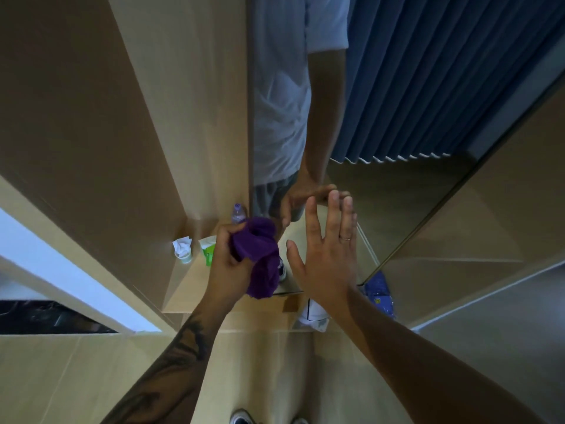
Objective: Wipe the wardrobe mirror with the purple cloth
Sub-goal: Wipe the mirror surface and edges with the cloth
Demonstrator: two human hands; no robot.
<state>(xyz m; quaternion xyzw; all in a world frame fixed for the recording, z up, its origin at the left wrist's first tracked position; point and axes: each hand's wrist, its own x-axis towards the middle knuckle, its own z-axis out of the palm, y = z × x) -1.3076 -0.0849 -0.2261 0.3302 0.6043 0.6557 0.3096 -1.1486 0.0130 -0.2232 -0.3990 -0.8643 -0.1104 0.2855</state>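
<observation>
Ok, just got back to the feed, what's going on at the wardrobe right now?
A person stands facing the wardrobe mirror. The left hand grips a bunched purple cloth held near the lower part of the glass. The right hand is open with fingers straight, reaching toward the mirror, its reflection meeting it at the fingertips. A small bottle, a cup stuffed with tissue and a green packet sit on the shelf to the left.
</observation>
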